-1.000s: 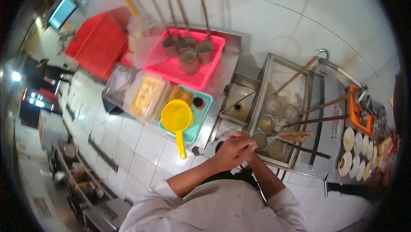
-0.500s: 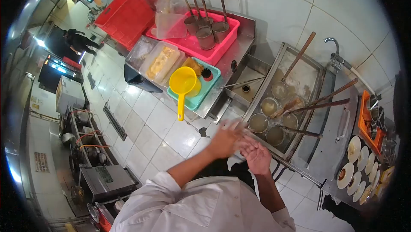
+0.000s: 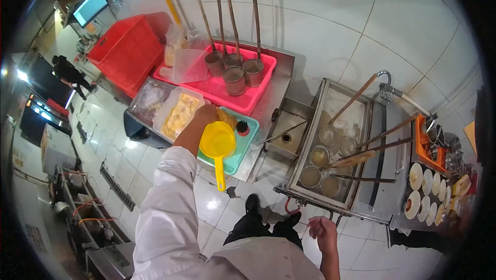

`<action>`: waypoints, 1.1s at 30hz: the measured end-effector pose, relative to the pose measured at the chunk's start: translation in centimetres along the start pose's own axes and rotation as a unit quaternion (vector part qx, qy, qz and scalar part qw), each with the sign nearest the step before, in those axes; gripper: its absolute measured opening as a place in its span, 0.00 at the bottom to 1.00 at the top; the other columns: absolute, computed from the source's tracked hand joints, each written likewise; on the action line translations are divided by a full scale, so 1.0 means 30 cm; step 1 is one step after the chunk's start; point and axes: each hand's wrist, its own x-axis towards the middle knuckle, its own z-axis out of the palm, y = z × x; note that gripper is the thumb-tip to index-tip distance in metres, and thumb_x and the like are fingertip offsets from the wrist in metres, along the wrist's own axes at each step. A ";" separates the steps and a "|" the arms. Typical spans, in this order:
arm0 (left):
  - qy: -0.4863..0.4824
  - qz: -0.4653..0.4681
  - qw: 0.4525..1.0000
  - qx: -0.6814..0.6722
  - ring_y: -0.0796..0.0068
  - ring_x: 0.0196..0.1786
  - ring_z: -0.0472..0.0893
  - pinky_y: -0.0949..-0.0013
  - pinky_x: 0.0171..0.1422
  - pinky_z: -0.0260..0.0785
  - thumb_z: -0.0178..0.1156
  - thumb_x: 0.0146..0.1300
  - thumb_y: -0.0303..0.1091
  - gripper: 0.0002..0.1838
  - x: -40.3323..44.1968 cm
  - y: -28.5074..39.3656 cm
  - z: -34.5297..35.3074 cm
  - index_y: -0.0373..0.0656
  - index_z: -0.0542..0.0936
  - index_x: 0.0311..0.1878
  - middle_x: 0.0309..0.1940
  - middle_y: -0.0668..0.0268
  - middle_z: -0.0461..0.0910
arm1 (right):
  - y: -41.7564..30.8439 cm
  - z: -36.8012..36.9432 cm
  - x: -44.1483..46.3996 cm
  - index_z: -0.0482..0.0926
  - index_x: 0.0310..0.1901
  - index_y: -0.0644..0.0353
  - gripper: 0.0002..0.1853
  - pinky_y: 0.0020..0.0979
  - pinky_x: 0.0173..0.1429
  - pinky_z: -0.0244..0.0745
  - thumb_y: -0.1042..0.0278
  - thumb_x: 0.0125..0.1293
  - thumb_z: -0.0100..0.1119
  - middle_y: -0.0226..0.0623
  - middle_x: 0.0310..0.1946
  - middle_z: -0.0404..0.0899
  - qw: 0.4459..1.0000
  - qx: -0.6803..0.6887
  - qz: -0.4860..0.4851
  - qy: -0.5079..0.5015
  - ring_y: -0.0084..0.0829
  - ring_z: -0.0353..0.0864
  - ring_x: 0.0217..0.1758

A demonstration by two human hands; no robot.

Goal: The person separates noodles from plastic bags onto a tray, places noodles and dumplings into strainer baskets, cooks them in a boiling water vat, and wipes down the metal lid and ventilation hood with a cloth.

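Observation:
My left hand (image 3: 205, 119) reaches over the counter, between a clear plastic tub of yellow food (image 3: 181, 110) and a yellow dipper (image 3: 219, 143). Its fingers are mostly hidden, beside a yellow-brown item (image 3: 226, 118) on the turquoise tray (image 3: 238, 162); whether they grip anything is unclear. The dipper rests on that tray, its handle over the front edge, near a small black-bristled brush (image 3: 242, 127). Low in front of my body, my right hand (image 3: 323, 232) hangs with loosely bent fingers and nothing visible in it.
Several long-handled metal cups (image 3: 235, 81) stand in a pink tray (image 3: 268, 76). More sit in a water-filled metal basin (image 3: 324, 105) under a tap (image 3: 383, 81). Small plates (image 3: 413, 205) line the right counter beside an orange basket (image 3: 421, 145). Another person (image 3: 70, 73) stands far left.
My hands were together near the basin. My left hand has moved to the tray and tub, while my right has dropped toward my body. The view has shifted.

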 end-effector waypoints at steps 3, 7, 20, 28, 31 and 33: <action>-0.083 0.072 0.991 0.070 0.59 0.55 0.81 0.58 0.57 0.75 0.66 0.53 0.41 0.22 0.100 -0.030 0.036 0.40 0.82 0.50 0.50 0.53 0.82 | -0.008 0.097 -0.031 0.80 0.40 0.71 0.23 0.22 0.23 0.58 0.54 0.72 0.47 0.37 0.25 0.78 0.997 0.061 0.023 0.048 0.21 0.66 0.19; -0.027 0.041 0.997 0.066 0.58 0.54 0.82 0.58 0.55 0.76 0.67 0.52 0.39 0.21 0.148 -0.047 0.082 0.41 0.83 0.49 0.50 0.54 0.82 | -0.004 0.230 -0.011 0.80 0.38 0.70 0.22 0.21 0.23 0.57 0.54 0.72 0.48 0.35 0.24 0.77 0.994 0.080 -0.003 0.074 0.19 0.66 0.20; 0.323 0.186 0.928 -0.021 0.51 0.33 0.82 0.52 0.39 0.74 0.62 0.54 0.35 0.09 -0.357 0.114 -0.505 0.39 0.81 0.30 0.27 0.52 0.81 | -0.186 0.595 0.278 0.80 0.40 0.64 0.15 0.21 0.32 0.61 0.60 0.72 0.51 0.31 0.28 0.79 0.983 -0.127 -0.120 -0.054 0.19 0.72 0.29; 0.269 0.377 0.854 -0.238 0.53 0.26 0.81 0.57 0.31 0.72 0.66 0.52 0.36 0.14 -0.796 0.473 -0.575 0.37 0.83 0.38 0.21 0.53 0.79 | -0.238 0.680 0.349 0.65 0.65 0.60 0.25 0.34 0.68 0.66 0.62 0.70 0.55 0.41 0.60 0.73 0.939 0.237 -0.244 -0.045 0.32 0.72 0.64; 0.162 0.425 0.814 -0.362 0.63 0.17 0.72 0.63 0.24 0.62 0.69 0.53 0.34 0.11 -0.826 0.631 -0.406 0.39 0.77 0.24 0.13 0.60 0.70 | -0.188 0.545 0.275 0.62 0.67 0.61 0.27 0.38 0.70 0.64 0.62 0.71 0.54 0.41 0.61 0.71 0.894 0.401 -0.168 -0.103 0.34 0.70 0.65; 0.083 0.422 0.837 -0.337 0.61 0.22 0.79 0.64 0.28 0.69 0.68 0.56 0.37 0.14 -0.817 0.716 -0.239 0.38 0.83 0.42 0.21 0.58 0.78 | -0.122 0.409 0.240 0.63 0.66 0.62 0.25 0.39 0.69 0.67 0.64 0.71 0.53 0.41 0.61 0.71 0.893 0.415 -0.164 -0.065 0.36 0.72 0.64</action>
